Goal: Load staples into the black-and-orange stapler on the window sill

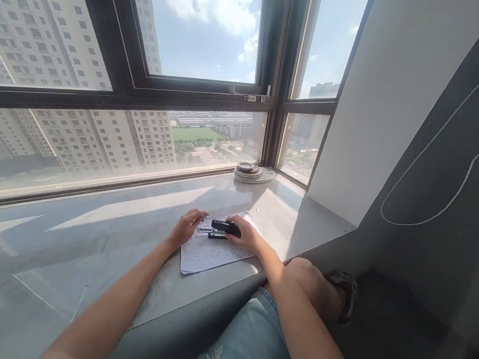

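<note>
A sheet of printed paper lies on the grey window ledge. On it sits a black stapler, swung open with its metal strip showing. My right hand grips the stapler's black top from the right. My left hand rests curled on the paper's left part, its fingertips touching the stapler's metal end.
A stack of round plates or discs stands in the far corner of the ledge by the window frame. A small pale object lies beyond the paper. My bent knee and denim shorts sit below the ledge edge. A dark wall with a cord rises at right.
</note>
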`<state>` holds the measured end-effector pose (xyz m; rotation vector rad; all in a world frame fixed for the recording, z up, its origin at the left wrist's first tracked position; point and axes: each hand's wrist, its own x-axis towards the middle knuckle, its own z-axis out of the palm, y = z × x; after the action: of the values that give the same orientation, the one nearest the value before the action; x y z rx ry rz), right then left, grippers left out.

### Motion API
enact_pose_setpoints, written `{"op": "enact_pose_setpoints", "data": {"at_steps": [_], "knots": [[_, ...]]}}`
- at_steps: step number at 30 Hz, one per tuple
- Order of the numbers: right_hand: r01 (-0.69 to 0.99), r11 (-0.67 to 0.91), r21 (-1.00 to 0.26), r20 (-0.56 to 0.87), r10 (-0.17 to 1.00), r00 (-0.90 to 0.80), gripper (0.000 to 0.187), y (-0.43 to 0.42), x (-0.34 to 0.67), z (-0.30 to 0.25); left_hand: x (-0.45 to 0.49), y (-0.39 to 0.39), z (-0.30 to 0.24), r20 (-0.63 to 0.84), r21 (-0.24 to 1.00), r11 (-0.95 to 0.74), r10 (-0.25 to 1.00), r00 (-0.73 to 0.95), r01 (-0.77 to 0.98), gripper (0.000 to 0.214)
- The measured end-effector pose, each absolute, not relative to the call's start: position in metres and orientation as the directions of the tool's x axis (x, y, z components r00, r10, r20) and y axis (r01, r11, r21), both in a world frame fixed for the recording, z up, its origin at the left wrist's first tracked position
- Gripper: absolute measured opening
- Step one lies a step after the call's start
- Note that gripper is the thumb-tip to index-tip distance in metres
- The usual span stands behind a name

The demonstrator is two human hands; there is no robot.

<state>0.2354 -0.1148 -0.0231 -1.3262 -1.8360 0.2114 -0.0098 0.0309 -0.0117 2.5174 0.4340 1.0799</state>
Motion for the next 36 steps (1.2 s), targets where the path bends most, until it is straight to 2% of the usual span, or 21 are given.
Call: {"op": "enact_pose_setpoints", "data": {"at_steps": [8, 15, 21, 27, 33, 36], "knots": [[0.778, 0.333, -0.533, 0.46, 0.885, -0.064, 0.052, -0.108, 0.241, -0.036, -0.008, 0.028, -0.011, 0.623, 0.439, -0.886, 0.422, 0.659, 0.152, 0.023], [0.793, 0.324, -0.516, 0.464, 0.884, -0.06, 0.049, -0.109, 0.241, -0.036, -0.008, 0.027, -0.012, 0.609, 0.461, -0.87, 0.452, 0.652, 0.173, 0.028], [0.796, 0.318, -0.515, 0.466, 0.883, -0.051, 0.048, -0.109, 0.241, -0.037, -0.008, 0.027, -0.013, 0.623, 0.448, -0.888, 0.392, 0.677, 0.103, 0.028], [0.793, 0.324, -0.515, 0.472, 0.88, -0.053, 0.046, -0.111, 0.24, -0.034, -0.007, 0.028, -0.012, 0.622, 0.461, -0.882, 0.399, 0.674, 0.097, 0.027], [0.788, 0.311, -0.531, 0.449, 0.892, -0.05, 0.047, -0.112, 0.24, -0.033, -0.009, 0.031, -0.012, 0.676, 0.509, -0.854, 0.474, 0.564, 0.108, 0.031], [0.793, 0.294, -0.533, 0.438, 0.898, -0.039, 0.048, -0.112, 0.239, -0.032, -0.01, 0.032, -0.011, 0.662, 0.501, -0.854, 0.483, 0.573, 0.141, 0.03]]}}
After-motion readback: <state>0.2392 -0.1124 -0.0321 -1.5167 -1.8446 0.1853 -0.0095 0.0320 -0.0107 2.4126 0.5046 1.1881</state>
